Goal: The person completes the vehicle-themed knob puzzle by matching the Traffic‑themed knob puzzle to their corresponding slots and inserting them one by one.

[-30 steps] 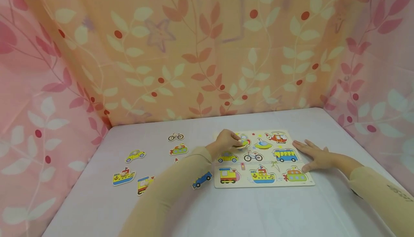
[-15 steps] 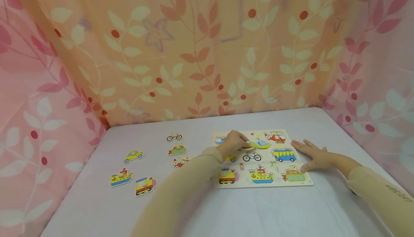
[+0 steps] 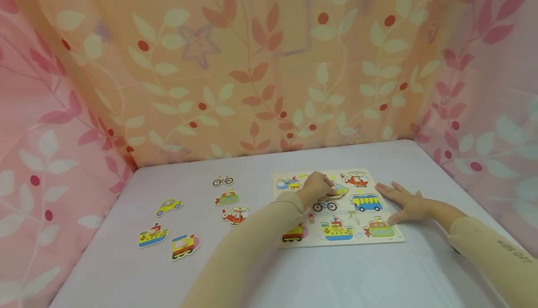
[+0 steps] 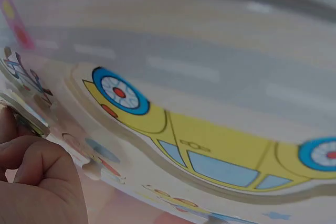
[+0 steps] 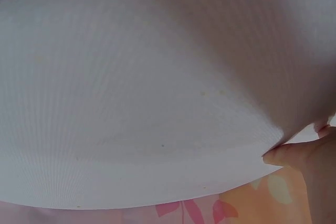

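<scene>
Green saucer piece, one: we list it at the upper middle of the puzzle board, apparently being fitted, next needing alignment and a press. Left hand: fingers curled, pinching the piece; right hand: fingers spread at the board's right edge, gripping nothing we can see.

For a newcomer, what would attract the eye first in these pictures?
The leaf-patterned curtains behind the white table probably come first. Next is the puzzle board on the table, where the left hand holds a piece over the top row and the right hand rests at the right edge. Six loose pieces show left of the board.
</scene>
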Motion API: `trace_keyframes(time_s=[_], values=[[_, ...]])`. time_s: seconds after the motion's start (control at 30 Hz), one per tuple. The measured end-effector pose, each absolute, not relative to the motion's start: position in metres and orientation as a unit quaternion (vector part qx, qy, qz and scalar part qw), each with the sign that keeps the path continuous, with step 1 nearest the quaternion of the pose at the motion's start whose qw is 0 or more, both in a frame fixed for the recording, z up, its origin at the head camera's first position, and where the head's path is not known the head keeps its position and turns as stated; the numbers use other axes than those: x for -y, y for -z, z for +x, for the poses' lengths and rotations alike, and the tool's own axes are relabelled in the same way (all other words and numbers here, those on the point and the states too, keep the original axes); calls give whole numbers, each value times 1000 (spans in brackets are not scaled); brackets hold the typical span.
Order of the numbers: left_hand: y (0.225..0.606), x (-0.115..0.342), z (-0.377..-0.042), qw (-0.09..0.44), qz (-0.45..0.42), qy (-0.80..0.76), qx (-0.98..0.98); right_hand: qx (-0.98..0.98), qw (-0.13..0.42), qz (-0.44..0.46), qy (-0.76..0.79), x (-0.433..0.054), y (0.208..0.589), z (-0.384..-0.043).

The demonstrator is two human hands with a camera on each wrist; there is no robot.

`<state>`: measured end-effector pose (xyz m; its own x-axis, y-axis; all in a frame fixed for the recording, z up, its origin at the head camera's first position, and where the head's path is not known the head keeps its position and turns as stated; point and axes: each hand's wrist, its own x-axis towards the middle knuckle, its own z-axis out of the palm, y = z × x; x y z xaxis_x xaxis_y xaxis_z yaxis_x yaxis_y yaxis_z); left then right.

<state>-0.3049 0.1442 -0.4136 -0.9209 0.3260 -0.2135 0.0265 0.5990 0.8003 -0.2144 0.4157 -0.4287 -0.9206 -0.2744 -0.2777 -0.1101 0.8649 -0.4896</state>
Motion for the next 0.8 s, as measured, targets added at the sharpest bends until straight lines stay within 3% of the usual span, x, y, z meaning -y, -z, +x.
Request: trace_keyframes(time_s=[0.8], values=[[415, -167, -313, 178, 89, -435, -878, -947, 178, -98, 248, -415, 424, -213]])
